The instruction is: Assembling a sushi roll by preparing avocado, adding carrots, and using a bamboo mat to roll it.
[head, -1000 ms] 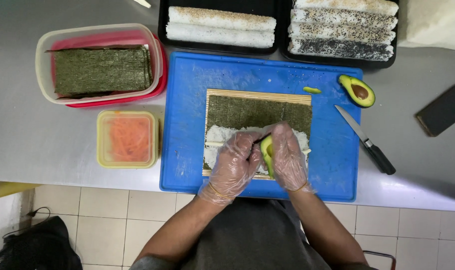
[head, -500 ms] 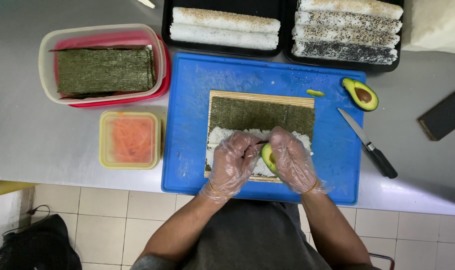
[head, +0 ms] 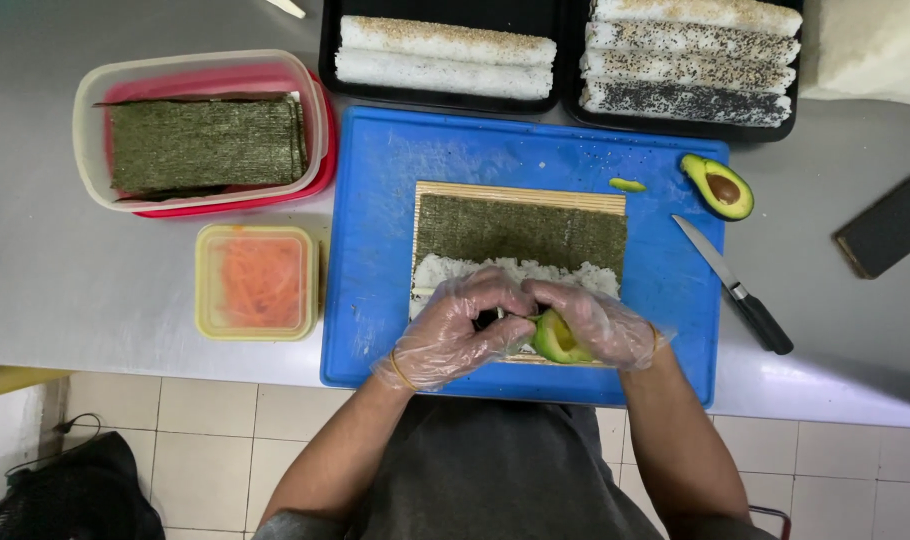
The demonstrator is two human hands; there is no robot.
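Both your gloved hands meet at the near edge of the bamboo mat (head: 520, 190): your right hand (head: 600, 325) cups an avocado half (head: 557, 340), your left hand (head: 455, 330) pinches at it over the rice (head: 520, 272). You're mid-filling; next calls for laying avocado evenly along the rice.

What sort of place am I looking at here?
Likely a sushi prep station in a commercial kitchen: black trays of finished rolls, a tub of nori sheets, and a bamboo mat on a blue cutting board, steel counter.

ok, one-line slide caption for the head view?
Gloved left hand and right hand hold a green avocado half over a rice-covered seaweed sheet on a blue plastic cutting board.
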